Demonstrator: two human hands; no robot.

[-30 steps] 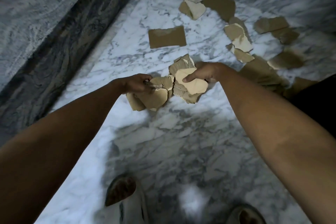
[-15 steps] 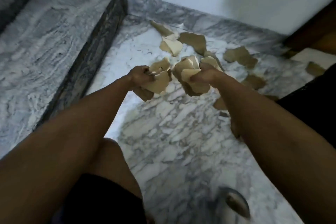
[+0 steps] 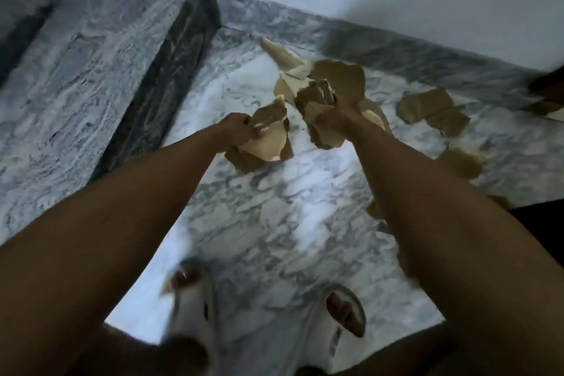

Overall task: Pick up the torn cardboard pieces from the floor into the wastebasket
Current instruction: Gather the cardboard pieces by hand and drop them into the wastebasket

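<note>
Above the marble floor (image 3: 274, 223), left hand (image 3: 236, 131) and right hand (image 3: 335, 116) each grip torn cardboard pieces (image 3: 265, 140).

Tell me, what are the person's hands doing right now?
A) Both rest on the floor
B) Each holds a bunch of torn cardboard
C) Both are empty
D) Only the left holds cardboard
B: the left hand and right hand each clutch torn cardboard pieces above the marble floor.

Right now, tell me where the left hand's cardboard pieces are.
Head view, left of centre: cardboard pieces clutched in the left hand, above the marble floor.
</note>
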